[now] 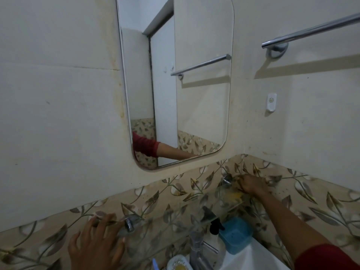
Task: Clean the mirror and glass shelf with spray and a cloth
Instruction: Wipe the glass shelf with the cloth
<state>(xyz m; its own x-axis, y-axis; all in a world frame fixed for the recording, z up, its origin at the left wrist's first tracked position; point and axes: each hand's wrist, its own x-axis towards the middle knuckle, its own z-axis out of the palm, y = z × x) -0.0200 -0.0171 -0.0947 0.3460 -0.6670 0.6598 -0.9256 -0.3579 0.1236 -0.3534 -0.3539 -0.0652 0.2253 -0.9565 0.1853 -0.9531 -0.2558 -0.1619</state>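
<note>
Clear glass forms the shelf (175,217), fixed to the leaf-patterned tile wall (331,203) on two chrome brackets (129,223), running from lower left toward the right corner of the room. The left hand (97,244) lies released at the shelf's left end, fingers spread flat beside the near bracket and grasping nothing. The right hand (251,184) is clenched at the shelf's far right end by the corner, pressing something yellowish, probably the cloth (236,195), onto the glass; it is too blurred to be sure. Above hangs the mirror (202,75), reflecting a red sleeve and forearm along its bottom edge. Under the shelf, seen through the glass, stand a tap (196,248), a black-topped pump bottle (215,230) and a blue box (235,234) on the white basin (253,260). A chrome towel rail (311,30) crosses the right wall.
</note>
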